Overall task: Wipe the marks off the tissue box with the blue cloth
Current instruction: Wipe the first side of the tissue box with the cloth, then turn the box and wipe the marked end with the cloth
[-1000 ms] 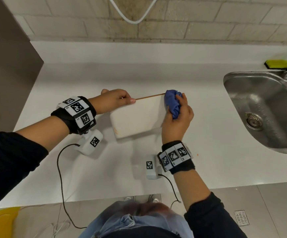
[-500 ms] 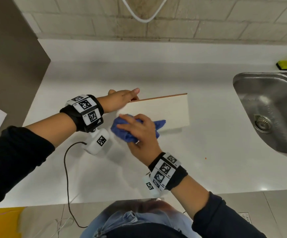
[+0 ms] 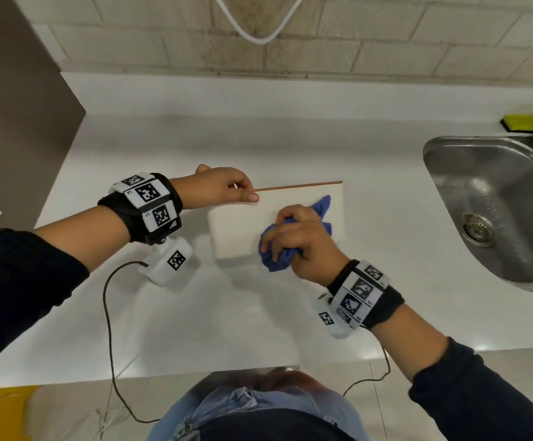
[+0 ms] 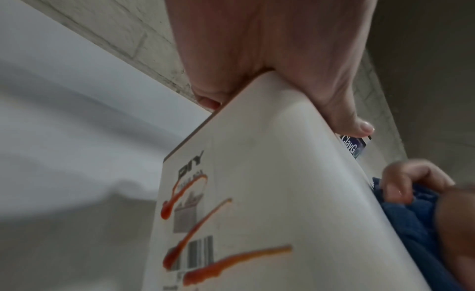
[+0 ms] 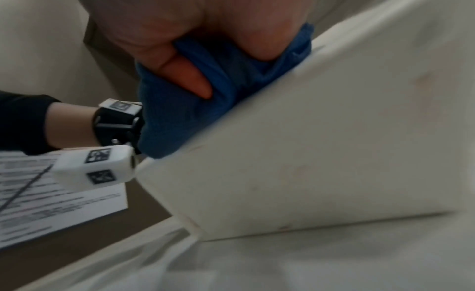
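1. One tissue box [image 3: 274, 224] stood tilted on the white countertop [image 3: 290, 141], with one blue cloth [image 3: 277, 253] against it.
2. The left hand [image 3: 223, 189] pinched the box's upper left corner, thumb on one face and fingers on the other.
3. The right hand [image 3: 303, 240] clutched the bunched cloth, pressing it on the near face.
4. Only the left wrist view showed three red marks [image 4: 231, 261] on the end face.
5. The sink [image 3: 449, 148] lay well apart to the right, with bare counter between.

Pretty even overhead light, soft shadows on the countertop [image 3: 258, 313], fisheye bend at edges; both wrist views blurry, dimmer.
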{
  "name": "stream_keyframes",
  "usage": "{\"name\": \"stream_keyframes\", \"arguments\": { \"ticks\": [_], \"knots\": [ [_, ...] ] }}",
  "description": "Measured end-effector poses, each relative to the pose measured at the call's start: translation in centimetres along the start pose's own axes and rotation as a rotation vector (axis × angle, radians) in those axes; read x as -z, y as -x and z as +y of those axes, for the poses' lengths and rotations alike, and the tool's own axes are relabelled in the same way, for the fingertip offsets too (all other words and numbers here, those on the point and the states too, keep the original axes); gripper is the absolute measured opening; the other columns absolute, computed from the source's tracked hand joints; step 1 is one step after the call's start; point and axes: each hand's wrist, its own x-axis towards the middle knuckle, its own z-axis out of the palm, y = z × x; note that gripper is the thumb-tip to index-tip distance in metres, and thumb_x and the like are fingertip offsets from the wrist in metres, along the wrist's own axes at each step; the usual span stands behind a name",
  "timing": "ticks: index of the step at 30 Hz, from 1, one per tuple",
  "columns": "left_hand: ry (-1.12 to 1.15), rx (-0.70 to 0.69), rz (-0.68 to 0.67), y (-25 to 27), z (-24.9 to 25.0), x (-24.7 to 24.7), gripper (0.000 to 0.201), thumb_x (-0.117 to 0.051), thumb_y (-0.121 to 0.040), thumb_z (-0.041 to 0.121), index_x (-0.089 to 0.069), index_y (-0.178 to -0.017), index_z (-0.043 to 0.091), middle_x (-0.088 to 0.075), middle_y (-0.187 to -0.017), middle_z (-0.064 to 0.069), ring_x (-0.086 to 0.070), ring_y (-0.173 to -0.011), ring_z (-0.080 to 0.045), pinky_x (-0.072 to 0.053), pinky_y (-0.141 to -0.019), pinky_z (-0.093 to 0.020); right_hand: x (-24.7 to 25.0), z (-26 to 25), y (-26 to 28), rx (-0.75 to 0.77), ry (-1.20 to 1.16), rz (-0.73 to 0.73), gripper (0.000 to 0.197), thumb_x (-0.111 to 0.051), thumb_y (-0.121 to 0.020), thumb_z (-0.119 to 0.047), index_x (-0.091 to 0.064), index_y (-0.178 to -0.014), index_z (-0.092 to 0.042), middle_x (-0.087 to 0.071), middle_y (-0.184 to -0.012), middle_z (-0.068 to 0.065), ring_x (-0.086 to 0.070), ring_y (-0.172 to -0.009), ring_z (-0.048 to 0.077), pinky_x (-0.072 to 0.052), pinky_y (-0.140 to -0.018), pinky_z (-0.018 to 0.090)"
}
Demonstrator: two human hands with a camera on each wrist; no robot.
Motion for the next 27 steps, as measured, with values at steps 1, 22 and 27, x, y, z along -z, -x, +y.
{"name": "stream_keyframes", "arguments": {
  "ticks": [1, 22, 27],
  "knots": [
    [0.01, -0.005, -0.004, 0.1, 0.0, 0.0, 0.066, -0.041, -0.058, 0.075, -0.061, -0.097, 0.027, -0.061, -0.1, 0.011, -0.053, -0.1, -0.01, -0.016, -0.103, -0.034, 0.9, 0.7, 0.6, -0.023, 0.012, 0.029, 0.03, -0.04, -0.073, -0.001, -0.061, -0.058, -0.015, -0.073, -0.075, -0.004, -0.048, -0.087, 0.023, -0.037, -0.083, 0.034],
    [-0.487, -0.175, 0.224, 6.7, 0.0, -7.5, 0.069, -0.024, -0.072, 0.08, -0.049, -0.11, 0.028, -0.057, -0.109, 0.008, -0.05, -0.106, -0.014, -0.012, -0.087, -0.028, 7.7, 1.6, 8.6, -0.841, -0.654, 1.002, 0.014, -0.048, -0.094, -0.01, -0.044, -0.097, -0.024, -0.054, -0.104, 0.002, -0.054, -0.102, 0.021, -0.047, -0.086, 0.031],
    [-0.512, -0.167, 0.215, 6.9, -1.4, -5.8, 0.06, -0.04, -0.074, 0.071, -0.051, -0.115, 0.029, -0.058, -0.115, 0.007, -0.05, -0.112, -0.014, -0.007, -0.103, -0.037, 7.5, 1.4, 9.2, -0.881, -0.627, 0.922, 0.015, -0.05, -0.092, -0.01, -0.044, -0.105, -0.017, -0.053, -0.113, 0.012, -0.055, -0.102, 0.027, -0.047, -0.09, 0.043]
  ]
}}
